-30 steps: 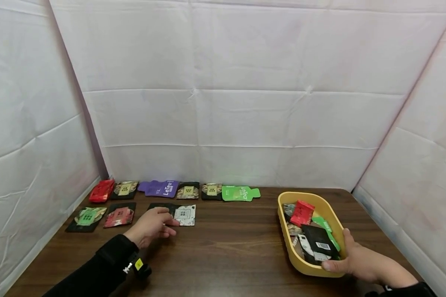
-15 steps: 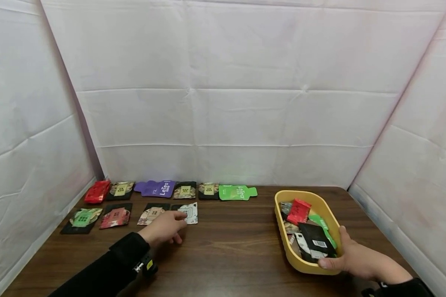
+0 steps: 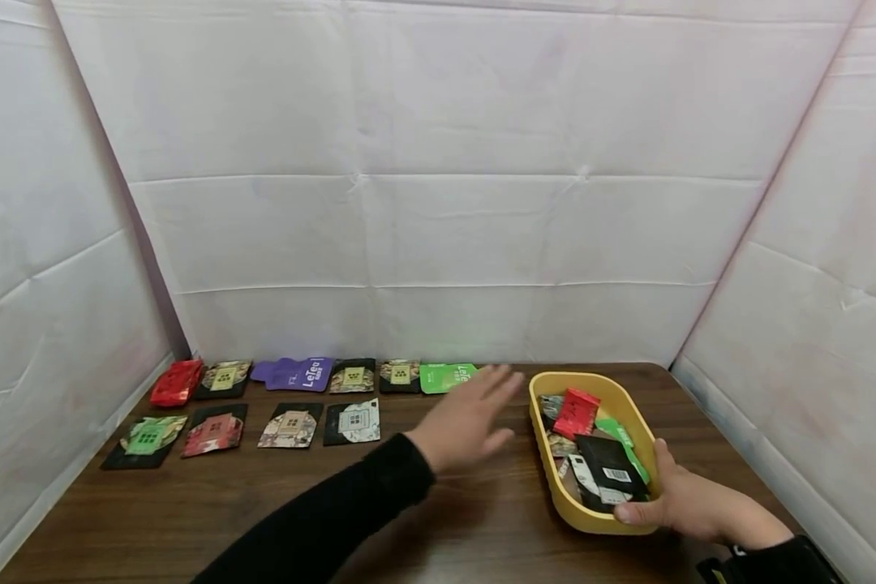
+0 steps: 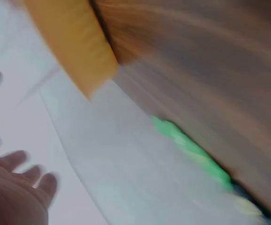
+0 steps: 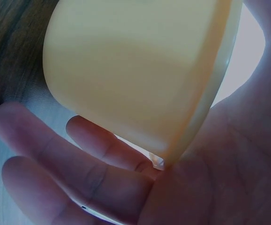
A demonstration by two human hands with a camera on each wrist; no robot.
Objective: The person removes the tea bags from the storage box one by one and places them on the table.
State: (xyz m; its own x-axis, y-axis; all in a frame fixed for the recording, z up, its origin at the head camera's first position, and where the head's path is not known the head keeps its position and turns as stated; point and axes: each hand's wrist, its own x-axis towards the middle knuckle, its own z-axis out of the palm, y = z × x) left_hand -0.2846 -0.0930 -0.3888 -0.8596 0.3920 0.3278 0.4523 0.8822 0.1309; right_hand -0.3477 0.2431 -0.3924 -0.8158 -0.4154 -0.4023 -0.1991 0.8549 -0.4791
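"Bin first: what do the hands have?"

"The right hand (image 3: 693, 499) grips the near right corner of the yellow plastic bin (image 3: 594, 523), thumb at the rim, fingers along the outer wall. The left hand (image 3: 463, 422) hovers just left of the bin, fingers extended and apart, holding nothing."

"And the sachets (image 3: 290, 426)?"

"Some lie heaped in the bin, among them a red sachet (image 3: 577, 414) and a black sachet (image 3: 602, 456) with a barcode (image 3: 616, 475). Two rows lie flat on the wooden table (image 3: 153, 519), left of the bin; the silver-and-black sachet (image 3: 353, 422) is the front row's nearest to it."

"Which step, would you say?"

"Laying sachets out in rows, I'd judge. The next move probably calls for the left hand to pinch one off the heap while the right steadies the bin."

"Any writing?"

"The purple packet (image 3: 297, 375), well left of the bin in the back row, seems to read 'LeTea'. The green packet (image 3: 441, 378), that row's nearest to the bin, shows part of the same word, its end hidden behind the left hand. Other print is too small to read."
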